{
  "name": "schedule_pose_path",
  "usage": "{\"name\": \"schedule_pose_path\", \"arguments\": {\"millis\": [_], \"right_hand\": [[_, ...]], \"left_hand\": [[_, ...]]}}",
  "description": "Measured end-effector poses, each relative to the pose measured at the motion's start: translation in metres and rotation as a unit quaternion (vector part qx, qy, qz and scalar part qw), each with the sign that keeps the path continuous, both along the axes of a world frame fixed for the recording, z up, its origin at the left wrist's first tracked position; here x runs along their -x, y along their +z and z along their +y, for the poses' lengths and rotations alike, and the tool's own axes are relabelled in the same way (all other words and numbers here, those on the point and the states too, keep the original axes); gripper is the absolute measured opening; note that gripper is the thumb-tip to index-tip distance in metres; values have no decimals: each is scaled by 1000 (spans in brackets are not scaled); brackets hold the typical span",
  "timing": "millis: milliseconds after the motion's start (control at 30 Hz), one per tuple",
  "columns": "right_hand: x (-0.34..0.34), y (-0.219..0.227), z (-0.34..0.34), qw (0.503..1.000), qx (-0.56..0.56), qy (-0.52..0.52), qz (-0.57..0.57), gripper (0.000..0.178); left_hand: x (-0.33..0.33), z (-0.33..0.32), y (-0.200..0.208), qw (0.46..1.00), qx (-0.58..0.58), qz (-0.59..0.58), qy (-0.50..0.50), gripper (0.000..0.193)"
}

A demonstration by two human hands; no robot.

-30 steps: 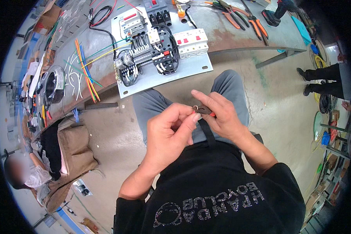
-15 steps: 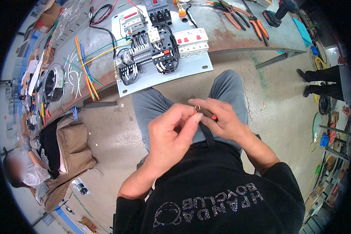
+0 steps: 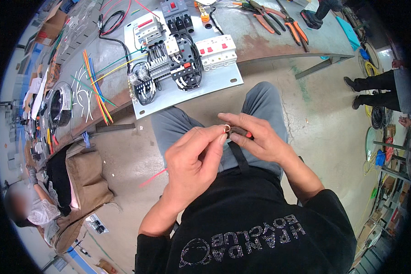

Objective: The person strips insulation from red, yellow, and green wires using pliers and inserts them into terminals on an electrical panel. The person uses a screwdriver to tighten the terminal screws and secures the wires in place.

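Observation:
Above my lap my left hand (image 3: 194, 157) pinches a thin red wire (image 3: 154, 177) between thumb and forefinger. The wire's tail sticks out to the left behind my wrist; its middle is hidden by the hand. At my fingertips shows a small bright curved metal loop (image 3: 227, 128), seemingly the bared end of this wire. My right hand (image 3: 255, 137) is closed round a short dark hand tool (image 3: 239, 131) with a red end (image 3: 249, 134). Its working tip is hidden between the hands, so I cannot tell its exact kind. The two hands nearly touch.
Ahead, a metal workbench (image 3: 255, 48) bears a wired panel (image 3: 187, 98) with breakers and terminal blocks. Pliers (image 3: 266, 20), orange-handled cutters (image 3: 297, 32), a cordless drill (image 3: 317, 16), coloured sleeves (image 3: 96, 86) and a black cable coil (image 3: 59, 107) lie there. People are at far left and right.
The red wire's tail has come into view left of my left wrist. The metal loop shows more clearly, and my left hand has shifted slightly left. The view has moved a little.

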State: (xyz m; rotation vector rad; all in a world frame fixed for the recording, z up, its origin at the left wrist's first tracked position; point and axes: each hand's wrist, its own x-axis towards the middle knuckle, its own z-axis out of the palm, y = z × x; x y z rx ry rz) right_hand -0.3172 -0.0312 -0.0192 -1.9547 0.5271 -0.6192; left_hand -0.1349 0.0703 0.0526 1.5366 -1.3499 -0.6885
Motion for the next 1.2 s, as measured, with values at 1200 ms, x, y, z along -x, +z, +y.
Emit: {"name": "schedule_pose_path", "arguments": {"millis": [1200], "right_hand": [[-3, 1, 13, 997, -72, 31, -19, 36]], "left_hand": [[12, 4, -22, 977, 158, -139, 30, 17]]}}
